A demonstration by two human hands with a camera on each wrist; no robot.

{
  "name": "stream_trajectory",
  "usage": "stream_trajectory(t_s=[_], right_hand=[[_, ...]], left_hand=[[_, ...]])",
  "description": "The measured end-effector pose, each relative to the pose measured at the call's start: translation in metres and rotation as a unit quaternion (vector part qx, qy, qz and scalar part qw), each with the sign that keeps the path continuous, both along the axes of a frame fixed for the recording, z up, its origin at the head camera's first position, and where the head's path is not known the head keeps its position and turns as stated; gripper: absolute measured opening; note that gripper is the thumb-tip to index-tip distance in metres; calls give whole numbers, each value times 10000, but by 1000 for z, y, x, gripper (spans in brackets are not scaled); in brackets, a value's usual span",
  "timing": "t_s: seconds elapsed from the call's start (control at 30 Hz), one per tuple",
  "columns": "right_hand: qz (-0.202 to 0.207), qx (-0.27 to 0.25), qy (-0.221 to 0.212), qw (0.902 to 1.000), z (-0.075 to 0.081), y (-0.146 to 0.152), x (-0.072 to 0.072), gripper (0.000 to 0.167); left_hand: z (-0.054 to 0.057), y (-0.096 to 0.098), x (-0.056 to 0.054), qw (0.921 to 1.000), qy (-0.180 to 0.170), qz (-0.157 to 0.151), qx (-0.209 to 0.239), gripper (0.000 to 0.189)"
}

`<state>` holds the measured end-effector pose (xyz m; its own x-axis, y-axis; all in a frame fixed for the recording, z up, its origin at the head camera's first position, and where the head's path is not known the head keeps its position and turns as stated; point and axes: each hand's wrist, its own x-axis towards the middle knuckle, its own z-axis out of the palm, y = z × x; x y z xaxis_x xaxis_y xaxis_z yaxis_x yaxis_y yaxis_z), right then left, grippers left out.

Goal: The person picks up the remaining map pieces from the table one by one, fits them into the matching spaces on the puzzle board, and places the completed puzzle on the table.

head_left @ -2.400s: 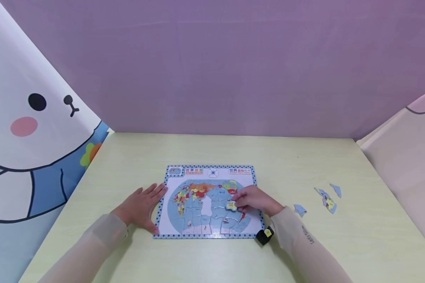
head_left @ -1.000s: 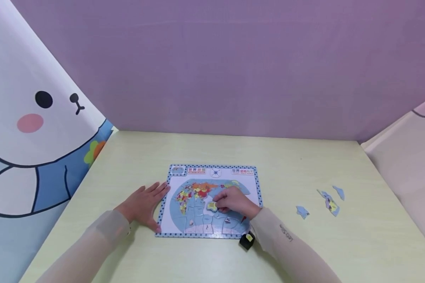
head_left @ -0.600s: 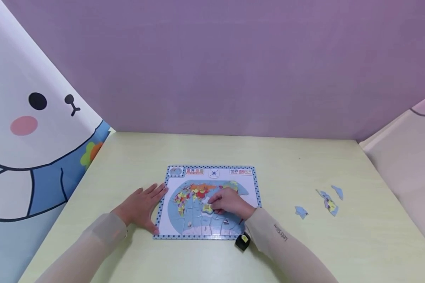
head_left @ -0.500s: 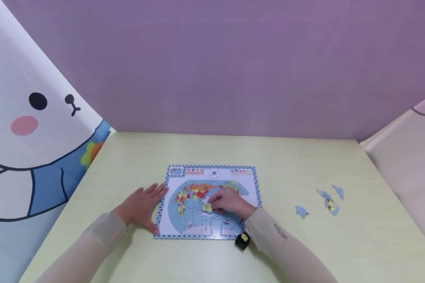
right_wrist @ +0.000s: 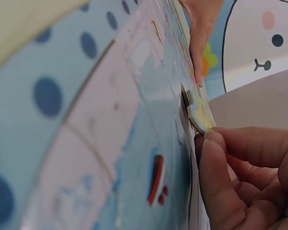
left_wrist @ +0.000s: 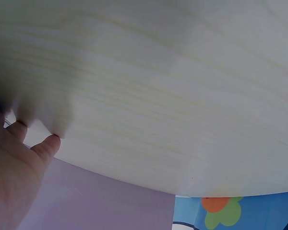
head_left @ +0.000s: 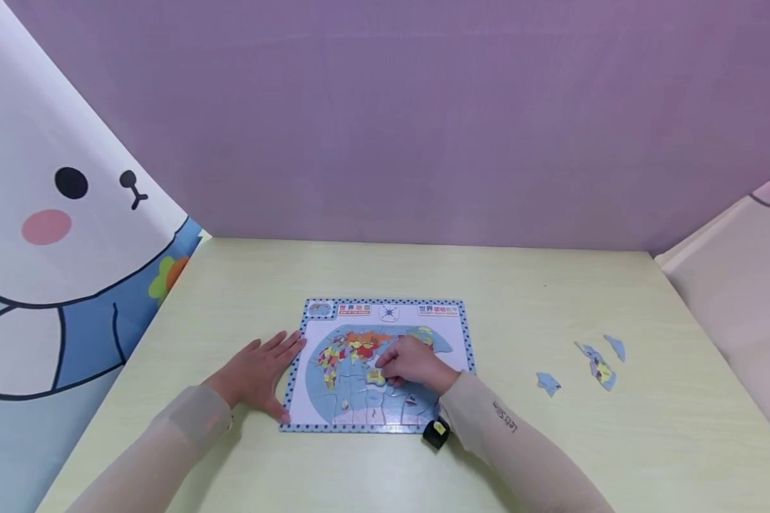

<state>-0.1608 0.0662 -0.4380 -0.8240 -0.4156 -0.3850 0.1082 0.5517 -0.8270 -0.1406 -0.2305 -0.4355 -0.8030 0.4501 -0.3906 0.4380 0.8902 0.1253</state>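
A world-map jigsaw puzzle (head_left: pixel 295 399) with a dotted blue border lies flat on the table. My right hand (head_left: pixel 412 362) pinches a yellow-and-blue puzzle piece (head_left: pixel 375 376) between thumb and forefinger, over a gap in the middle of the map. In the right wrist view the piece (right_wrist: pixel 199 112) stands tilted, its edge raised from the board's surface. My left hand (head_left: pixel 257 377) rests with spread fingers at the board's left edge. Only part of the left hand (left_wrist: pixel 19 167) shows in the left wrist view, against the pale tabletop.
To the right of the board lie loose puzzle pieces: a small blue one (head_left: pixel 548 383), a larger yellow-and-purple one (head_left: pixel 598 367) and a narrow blue one (head_left: pixel 615 347). A purple partition (head_left: pixel 423 128) rises behind the table (head_left: pixel 507 299). The black wrist camera (head_left: pixel 435 433) sits by the board's lower edge.
My right hand has carried the piece leftward from the map's right part to the gap in its middle. Over the last half second it has barely shifted. The left hand stays at the board's edge.
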Motion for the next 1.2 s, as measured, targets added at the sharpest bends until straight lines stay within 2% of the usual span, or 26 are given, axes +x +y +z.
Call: stream_trajectory(t_s=[0.3, 0.73, 1.2], right_hand=[[73, 124, 41, 9999, 4, -3, 1, 9], [160, 315, 18, 9994, 6, -3, 3, 10], [377, 452, 280, 9979, 5, -3, 5, 9]], left_hand=[[-3, 0, -1, 10000, -45, 18, -32, 128], [0, 1, 1, 10000, -30, 52, -15, 128], [-2, 1, 0, 10000, -11, 29, -17, 128]])
